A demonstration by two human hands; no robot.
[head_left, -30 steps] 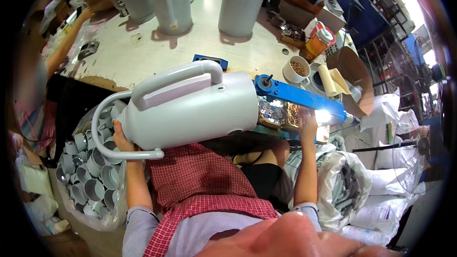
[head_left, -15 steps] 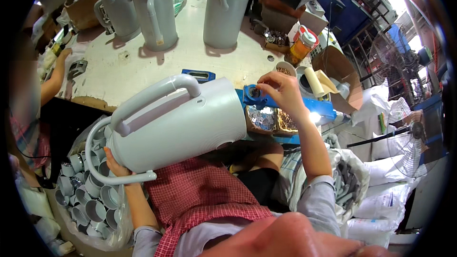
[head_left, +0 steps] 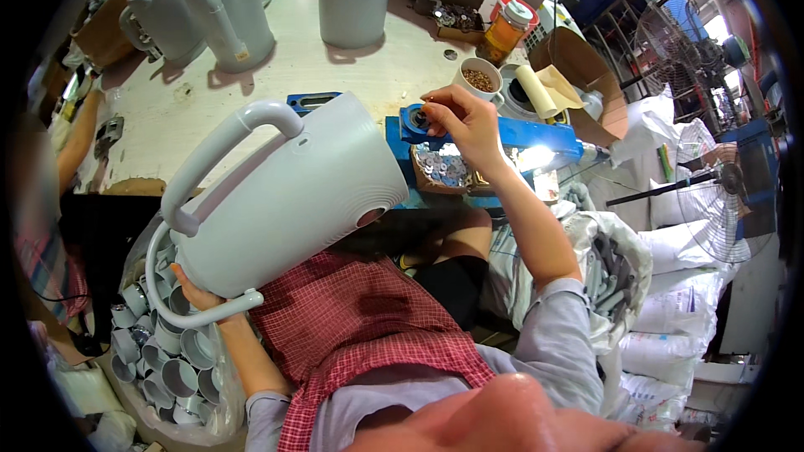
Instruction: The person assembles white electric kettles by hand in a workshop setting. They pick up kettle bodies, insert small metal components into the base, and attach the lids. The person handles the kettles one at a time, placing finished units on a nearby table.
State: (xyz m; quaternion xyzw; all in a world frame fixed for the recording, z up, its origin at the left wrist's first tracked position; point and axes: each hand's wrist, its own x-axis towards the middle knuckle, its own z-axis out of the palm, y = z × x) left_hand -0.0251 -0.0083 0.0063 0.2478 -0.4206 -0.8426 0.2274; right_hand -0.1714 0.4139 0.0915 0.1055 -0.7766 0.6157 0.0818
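Observation:
My left hand (head_left: 199, 289) is closed around the left end of a large light grey plastic jug body (head_left: 289, 188), which lies tilted across my lap with its right end higher. The jug has a side handle (head_left: 222, 146) along its upper side and a curved carrying handle (head_left: 152, 264) hanging around its left end. A dark reddish round opening (head_left: 371, 216) shows low near its right end. Thumb and fingertips of my right hand (head_left: 469, 125) are pinched over the round head of a blue machine (head_left: 413, 120); what they hold is too small to tell.
Behind stand several grey jugs (head_left: 226, 21) on the white table (head_left: 293, 63). Near my right hand are a cup of small brass-coloured parts (head_left: 478, 79), a box of metal washers (head_left: 442, 167) and an orange jar (head_left: 505, 33). A bag of grey rings (head_left: 172, 372) sits lower left.
The view has shifted, so the table sits higher in the picture. The jug has turned a little, showing more of its round opening. My right hand stays pinched at the blue machine's head.

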